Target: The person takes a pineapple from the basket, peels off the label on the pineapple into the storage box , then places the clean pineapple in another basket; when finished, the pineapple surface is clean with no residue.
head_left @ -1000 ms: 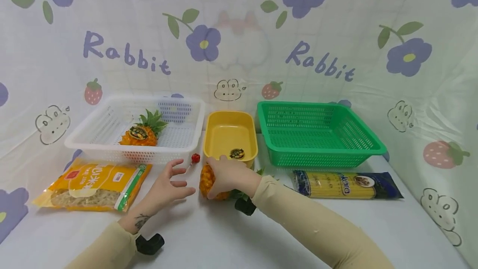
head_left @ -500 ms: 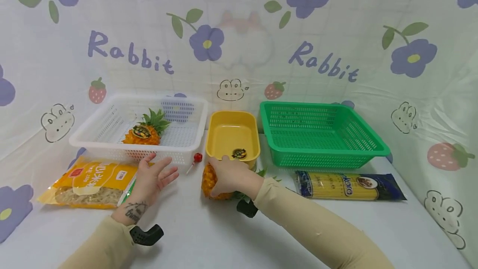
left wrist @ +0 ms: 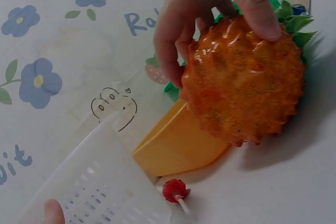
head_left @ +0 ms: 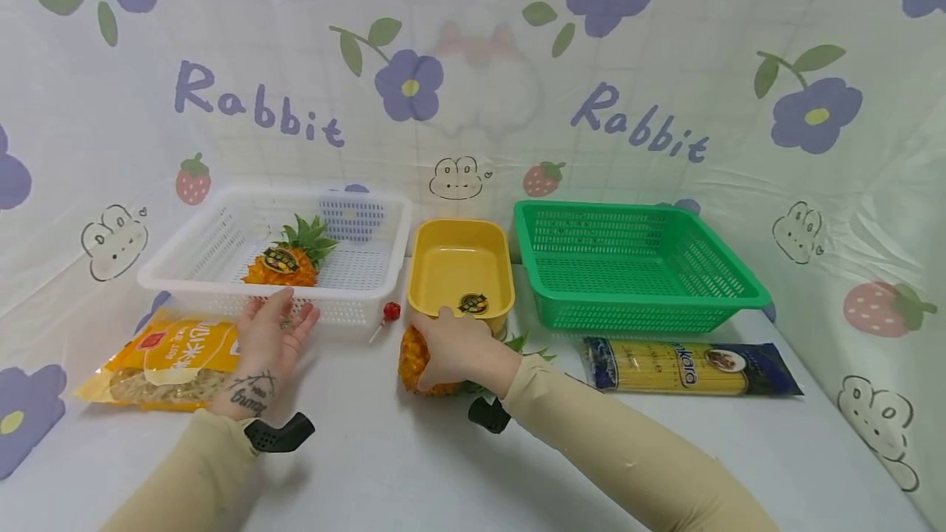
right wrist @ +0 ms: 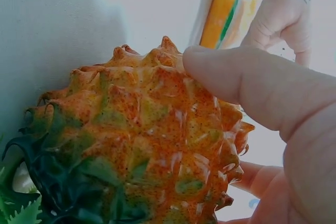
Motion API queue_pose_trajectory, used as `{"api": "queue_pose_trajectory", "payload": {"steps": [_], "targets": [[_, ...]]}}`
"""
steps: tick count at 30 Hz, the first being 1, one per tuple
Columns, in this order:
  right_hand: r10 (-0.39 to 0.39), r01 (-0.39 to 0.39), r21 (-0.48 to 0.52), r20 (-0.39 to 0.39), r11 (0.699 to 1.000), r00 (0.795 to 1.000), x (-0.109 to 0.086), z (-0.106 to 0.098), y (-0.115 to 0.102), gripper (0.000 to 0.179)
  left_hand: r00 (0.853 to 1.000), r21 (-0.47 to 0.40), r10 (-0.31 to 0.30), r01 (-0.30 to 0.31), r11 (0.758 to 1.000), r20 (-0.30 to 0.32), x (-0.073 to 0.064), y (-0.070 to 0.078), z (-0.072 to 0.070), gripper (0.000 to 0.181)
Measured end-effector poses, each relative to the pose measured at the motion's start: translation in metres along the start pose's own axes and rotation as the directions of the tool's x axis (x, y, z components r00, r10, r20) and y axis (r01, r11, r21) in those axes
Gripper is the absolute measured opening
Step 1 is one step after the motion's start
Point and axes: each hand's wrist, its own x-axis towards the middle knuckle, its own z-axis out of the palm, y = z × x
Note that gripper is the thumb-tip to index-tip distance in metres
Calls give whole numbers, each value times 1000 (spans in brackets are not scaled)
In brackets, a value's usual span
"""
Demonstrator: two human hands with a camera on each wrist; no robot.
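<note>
My right hand point(head_left: 466, 347) grips a small orange pineapple point(head_left: 412, 361) on the table, just in front of the yellow tub point(head_left: 460, 257). In the right wrist view its thumb point(right wrist: 236, 72) lies across the spiky skin, with the other fingers mostly behind the fruit. My left hand point(head_left: 268, 343), its fingers loosely bent and holding nothing, is at the front wall of the white basket point(head_left: 347, 306). It overlaps the right end of an orange grain bag point(head_left: 177, 360); whether it touches bag or basket I cannot tell. A second pineapple point(head_left: 284, 265) lies inside the white basket.
A red lollipop point(head_left: 391, 312) lies between the white basket and the yellow tub, also seen in the left wrist view. The green basket point(head_left: 636, 314) stands at the back right. A pasta pack point(head_left: 691, 368) lies before it. A patterned cloth hangs behind.
My left hand has moved left, away from the held pineapple and over to the bag and white basket. The right hand keeps its grip in the same place.
</note>
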Motion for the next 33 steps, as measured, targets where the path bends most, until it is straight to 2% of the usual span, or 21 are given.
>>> {"api": "queue_pose_trajectory", "payload": {"steps": [10, 14, 18, 22, 26, 33], "targets": [[-51, 51, 3, -28, 999, 998, -2, 7, 5, 75, 1000, -119, 28, -29, 993, -7, 11, 6, -1, 78], [-106, 106, 3, -9, 994, 994, -9, 9, 10, 72, 1000, -145, 25, -27, 989, -17, 14, 8, -1, 76], [-194, 194, -23, 14, 981, 981, -17, 8, 16, 69, 999, -166, 15, -21, 986, -36, 16, 10, -2, 76], [-287, 289, -42, 42, 956, 957, -24, 6, 23, 70, 999, -169, 15, -23, 985, -50, 17, 11, -3, 77], [-381, 385, -48, 75, 922, 921, -30, 4, 31, 72, 998, -160, 13, -23, 987, -59, 18, 10, -3, 77], [-538, 553, -69, 162, 830, 827, -44, 2, 52, 71, 998, -166, 3, -13, 986, -62, 16, 10, -4, 78]]}}
